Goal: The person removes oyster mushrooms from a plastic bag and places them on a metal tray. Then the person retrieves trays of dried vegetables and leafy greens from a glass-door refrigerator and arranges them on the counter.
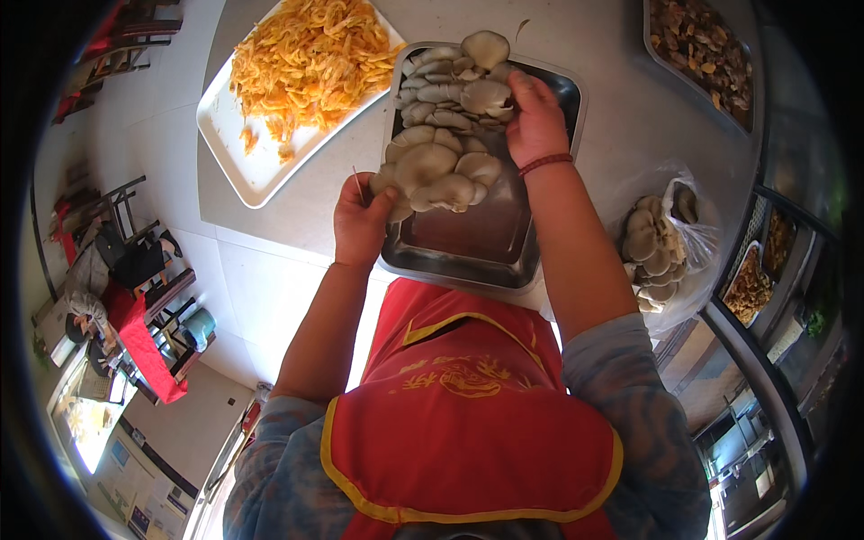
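As mushrooms (427, 167) lie between them, the left hand (362, 223) and right hand (540, 128) pinch their edges.

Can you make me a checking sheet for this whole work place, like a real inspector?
Surface: light grey tabletop.
Job's things: grey mushrooms over a metal tray; hard to tell which rest in it.
Clutter: white tray of orange pieces, brown pieces upper right, plastic bag with more mushrooms.
Hands: left hand pinches the lower mushrooms' edge; right hand touches the upper ones, grip unclear.
Cables: nothing seen.
Surroundings: red cloth and blue bucket at left.
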`<state>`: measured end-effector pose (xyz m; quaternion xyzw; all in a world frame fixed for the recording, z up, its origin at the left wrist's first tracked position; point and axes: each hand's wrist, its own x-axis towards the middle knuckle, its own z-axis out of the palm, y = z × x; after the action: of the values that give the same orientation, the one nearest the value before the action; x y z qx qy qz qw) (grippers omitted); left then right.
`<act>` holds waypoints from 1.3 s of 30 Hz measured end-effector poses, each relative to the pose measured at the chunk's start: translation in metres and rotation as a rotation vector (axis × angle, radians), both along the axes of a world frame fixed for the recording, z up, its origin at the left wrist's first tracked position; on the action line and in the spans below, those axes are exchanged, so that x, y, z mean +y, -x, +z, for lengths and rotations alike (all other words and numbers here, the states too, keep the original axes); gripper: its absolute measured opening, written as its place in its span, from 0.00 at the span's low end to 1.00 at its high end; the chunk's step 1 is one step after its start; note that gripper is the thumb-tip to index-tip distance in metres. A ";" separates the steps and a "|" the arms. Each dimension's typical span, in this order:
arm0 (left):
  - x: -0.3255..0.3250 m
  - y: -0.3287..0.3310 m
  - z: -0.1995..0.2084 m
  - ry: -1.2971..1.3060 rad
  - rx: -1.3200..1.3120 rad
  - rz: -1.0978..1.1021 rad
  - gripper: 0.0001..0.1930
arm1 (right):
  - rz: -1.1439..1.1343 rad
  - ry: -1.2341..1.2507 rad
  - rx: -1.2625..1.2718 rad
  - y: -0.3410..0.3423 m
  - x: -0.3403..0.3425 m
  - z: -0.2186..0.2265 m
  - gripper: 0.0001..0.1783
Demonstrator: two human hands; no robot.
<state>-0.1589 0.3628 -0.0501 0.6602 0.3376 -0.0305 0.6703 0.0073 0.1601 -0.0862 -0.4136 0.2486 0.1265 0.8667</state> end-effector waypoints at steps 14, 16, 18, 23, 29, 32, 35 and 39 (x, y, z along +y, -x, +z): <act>0.006 -0.008 -0.015 -0.383 0.045 -0.061 0.18 | 0.264 0.492 0.024 0.016 -0.011 0.010 0.23; 0.008 -0.010 -0.020 -0.467 0.027 -0.095 0.20 | 0.256 0.556 -0.052 0.013 -0.007 -0.006 0.23; 0.007 -0.010 -0.015 -0.459 0.049 -0.088 0.22 | 0.229 0.692 -0.061 0.012 -0.015 -0.010 0.20; 0.013 0.010 -0.007 -0.377 0.033 -0.015 0.23 | 0.408 1.061 -0.316 0.067 -0.056 0.057 0.14; -0.023 0.042 0.027 -0.474 -0.079 -0.177 0.09 | 0.707 1.552 -0.532 0.156 -0.161 0.129 0.06; -0.097 0.023 0.071 -0.507 -0.497 -0.716 0.09 | 1.035 1.546 -0.272 0.197 -0.199 0.139 0.07; -0.165 0.019 0.076 -0.232 -0.440 -1.056 0.14 | 1.239 1.484 -0.148 0.232 -0.219 0.140 0.09; -0.221 0.022 0.071 -0.341 -0.306 -1.410 0.22 | 1.122 1.614 -0.036 0.248 -0.252 0.120 0.09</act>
<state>-0.1807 0.1422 0.0212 0.8121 -0.2638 -0.3086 0.4192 -0.2408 -0.0923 0.0339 -0.9414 0.0147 0.3058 0.1418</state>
